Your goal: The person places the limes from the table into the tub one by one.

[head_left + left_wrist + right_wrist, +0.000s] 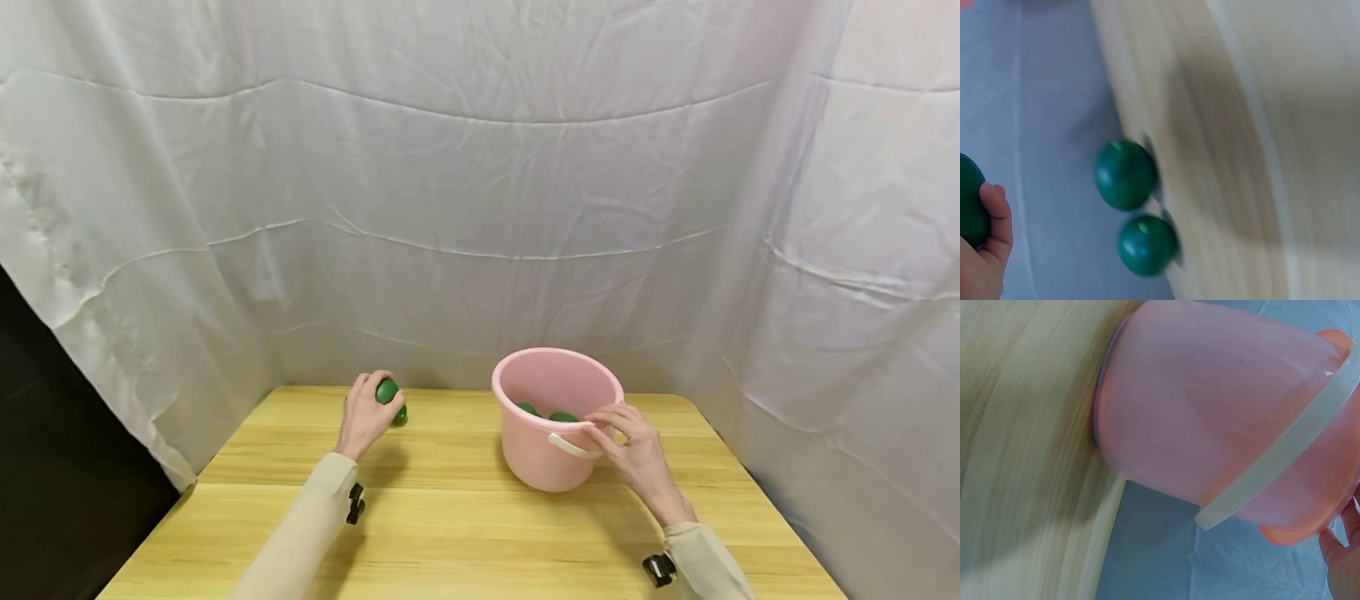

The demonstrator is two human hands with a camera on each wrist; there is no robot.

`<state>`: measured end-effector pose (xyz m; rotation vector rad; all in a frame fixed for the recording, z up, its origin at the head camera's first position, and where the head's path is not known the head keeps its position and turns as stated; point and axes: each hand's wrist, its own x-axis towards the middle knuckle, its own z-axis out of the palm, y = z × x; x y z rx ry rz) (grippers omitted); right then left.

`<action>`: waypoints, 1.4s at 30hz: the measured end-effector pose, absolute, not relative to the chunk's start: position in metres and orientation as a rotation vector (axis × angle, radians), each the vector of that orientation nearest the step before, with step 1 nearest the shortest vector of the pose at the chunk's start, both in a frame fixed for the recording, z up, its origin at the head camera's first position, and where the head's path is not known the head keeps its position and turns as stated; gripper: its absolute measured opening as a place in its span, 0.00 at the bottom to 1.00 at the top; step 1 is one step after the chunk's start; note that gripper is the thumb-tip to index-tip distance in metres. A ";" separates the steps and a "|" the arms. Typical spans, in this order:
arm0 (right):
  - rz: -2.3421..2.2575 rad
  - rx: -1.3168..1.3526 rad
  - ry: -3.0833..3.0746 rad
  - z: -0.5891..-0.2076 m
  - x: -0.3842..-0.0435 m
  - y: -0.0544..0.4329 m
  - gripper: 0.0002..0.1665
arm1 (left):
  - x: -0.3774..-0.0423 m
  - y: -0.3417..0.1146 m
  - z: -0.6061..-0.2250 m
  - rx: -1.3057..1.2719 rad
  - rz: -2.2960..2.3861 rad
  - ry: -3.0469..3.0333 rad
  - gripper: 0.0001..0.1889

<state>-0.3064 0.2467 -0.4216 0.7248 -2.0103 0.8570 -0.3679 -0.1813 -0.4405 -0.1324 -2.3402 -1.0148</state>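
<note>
My left hand [366, 417] grips a smooth green ball [387, 391], raised above the far left part of the table. In the left wrist view that ball [971, 200] shows at the left edge between thumb and fingers. Two more green balls, one upper [1124, 175] and one lower [1146, 245], sit close together on the table beneath this hand. To the right stands a pink bucket [543, 458], upright, with green balls [562, 417] inside. My right hand [637, 450] pinches its near right rim, thumb outside; the right wrist view shows the fingertips [1330, 540] at the rim.
A white handle [1285, 450] hangs down the bucket's outer side. The wooden table [450, 517] ends at the back against a pale hanging curtain [420, 292], which also lines both sides. A dark area shows at the far left.
</note>
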 end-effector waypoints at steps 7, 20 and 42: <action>0.862 0.715 -2.021 -0.422 -0.305 0.249 0.13 | -0.363 -0.153 -0.426 -0.188 -1.194 -2.202 0.17; 0.854 0.716 -2.023 -0.420 -0.301 0.250 0.14 | -0.362 -0.120 -0.414 -0.312 -1.282 -2.162 0.20; 0.855 0.715 -2.023 -0.421 -0.301 0.249 0.14 | -0.356 -0.077 -0.378 -0.407 -1.239 -2.241 0.27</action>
